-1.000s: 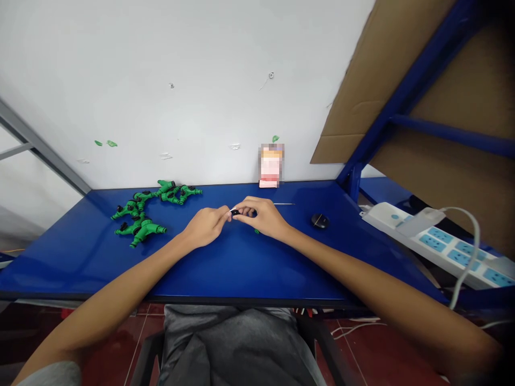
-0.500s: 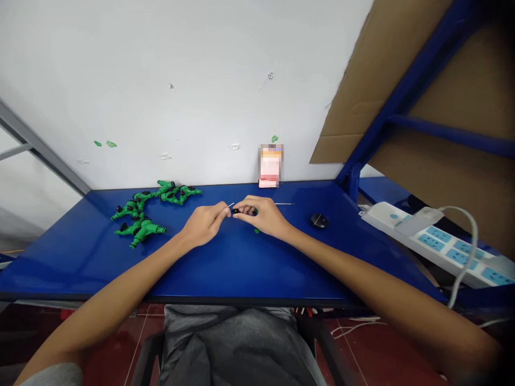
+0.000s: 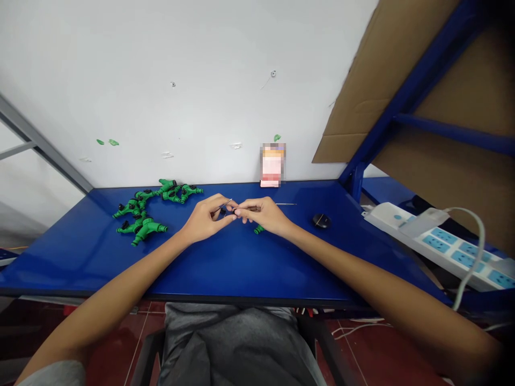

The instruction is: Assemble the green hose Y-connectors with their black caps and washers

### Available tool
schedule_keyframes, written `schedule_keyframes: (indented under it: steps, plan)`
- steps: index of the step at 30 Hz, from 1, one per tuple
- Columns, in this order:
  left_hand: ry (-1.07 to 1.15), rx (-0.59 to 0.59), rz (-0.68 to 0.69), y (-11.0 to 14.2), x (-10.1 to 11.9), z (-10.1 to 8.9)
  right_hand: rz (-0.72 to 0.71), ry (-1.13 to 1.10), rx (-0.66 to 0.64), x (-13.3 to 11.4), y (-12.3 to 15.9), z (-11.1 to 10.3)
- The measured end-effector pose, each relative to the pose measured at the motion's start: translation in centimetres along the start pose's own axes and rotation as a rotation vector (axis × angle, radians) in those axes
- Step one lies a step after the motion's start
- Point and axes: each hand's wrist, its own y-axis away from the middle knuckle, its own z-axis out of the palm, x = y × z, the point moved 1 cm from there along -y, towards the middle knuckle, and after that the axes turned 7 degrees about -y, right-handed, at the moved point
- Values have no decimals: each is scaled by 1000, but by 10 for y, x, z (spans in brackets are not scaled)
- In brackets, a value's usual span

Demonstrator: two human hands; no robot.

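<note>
My left hand (image 3: 209, 219) is closed around a thin metal tool (image 3: 227, 202) whose tip sticks out past the fingers. A black piece (image 3: 222, 213) shows between its thumb and fingers. My right hand (image 3: 262, 214) pinches a small dark part (image 3: 236, 210) where the fingertips of both hands meet. The part is too small to make out exactly. Beneath the right hand, a green plastic fitting (image 3: 258, 229) lies mostly hidden on the blue table (image 3: 225, 273). A thin metal rod (image 3: 286, 203) shows just beyond that hand.
Several green hose splitters with black levers (image 3: 145, 230) lie on the left of the table. A round black object (image 3: 321, 220) sits at right, near a white power strip (image 3: 438, 238) with a cable. A blurred card (image 3: 272, 165) leans on the back wall.
My fingertips have come together from slightly apart. My left thumb has stretched out towards the right fingertips, and a black piece now shows inside the left hand. The view has shifted slightly.
</note>
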Motion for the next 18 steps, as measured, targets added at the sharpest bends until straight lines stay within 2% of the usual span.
schedule_keyframes:
  steps: [4, 8, 13, 18]
  plan:
    - [-19, 34, -28, -1, 4, -1, -2, -22, -2, -3, 1, -2]
    - [67, 75, -96, -2, 1, -3, -23, -21, -26, -4, 1, -3]
    - [247, 3, -254, -5, -9, -2, -87, 49, -2, -1, 0, -3]
    - [279, -5, -256, -6, -17, 1, -131, 181, 18, -2, 1, -3]
